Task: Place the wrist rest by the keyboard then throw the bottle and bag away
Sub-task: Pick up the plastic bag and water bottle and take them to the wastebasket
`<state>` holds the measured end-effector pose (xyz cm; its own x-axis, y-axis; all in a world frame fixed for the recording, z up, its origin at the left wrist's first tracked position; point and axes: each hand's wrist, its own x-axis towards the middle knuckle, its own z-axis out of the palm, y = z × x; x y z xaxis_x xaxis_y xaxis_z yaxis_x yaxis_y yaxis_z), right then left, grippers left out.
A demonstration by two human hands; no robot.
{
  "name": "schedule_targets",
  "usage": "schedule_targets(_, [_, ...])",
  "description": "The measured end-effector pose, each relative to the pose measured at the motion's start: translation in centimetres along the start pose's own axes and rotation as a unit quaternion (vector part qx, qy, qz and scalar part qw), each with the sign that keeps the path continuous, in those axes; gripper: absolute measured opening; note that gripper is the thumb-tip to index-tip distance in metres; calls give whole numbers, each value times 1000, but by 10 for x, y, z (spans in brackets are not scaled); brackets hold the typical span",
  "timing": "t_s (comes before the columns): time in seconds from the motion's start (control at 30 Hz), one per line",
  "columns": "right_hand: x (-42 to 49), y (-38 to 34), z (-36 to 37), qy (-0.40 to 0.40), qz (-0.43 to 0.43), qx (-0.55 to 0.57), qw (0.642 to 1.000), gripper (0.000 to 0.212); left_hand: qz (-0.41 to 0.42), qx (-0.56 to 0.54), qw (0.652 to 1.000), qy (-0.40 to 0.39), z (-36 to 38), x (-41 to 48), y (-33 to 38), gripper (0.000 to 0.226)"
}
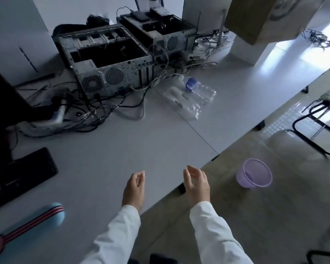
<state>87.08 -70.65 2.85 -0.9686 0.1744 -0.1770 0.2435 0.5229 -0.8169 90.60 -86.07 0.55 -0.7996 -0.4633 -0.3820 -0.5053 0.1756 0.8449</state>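
A light blue wrist rest with pink stripes lies at the lower left of the grey table, just in front of a black keyboard. A clear plastic bottle with a blue cap lies on its side at the far right of the table, touching a crumpled clear plastic bag. My left hand and my right hand hover over the table's near edge, both empty, fingers loosely curled and apart. A purple mesh bin stands on the floor to the right.
Two open computer cases and a tangle of cables fill the back of the table. A dark monitor stands at the left. A black metal stool is on the floor at the right, and a cardboard box hangs in the top right.
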Motion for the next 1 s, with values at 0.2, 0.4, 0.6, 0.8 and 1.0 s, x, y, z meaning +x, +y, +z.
schedule_targets(0.2, [44,16,-43,36,17,6,999,30,27,0,999,-46,64,26,49,35])
schedule_targets(0.4, [102,15,-63,42,25,17,999,33,37,13,998,-55,109,67,88,34])
schedule_targets(0.6, [180,-5,-77,40,17,-6,999,40,19,-10,999,-44,145,122,137,35])
schedule_targets(0.8, [253,-17,-73,19,30,-46,998,43,-16,-18,1000,-14,166,172,167,37])
schedule_targets(1.0, [305,-14,-58,21,43,-47,998,42,-72,-21,997,23,179,209,173,39])
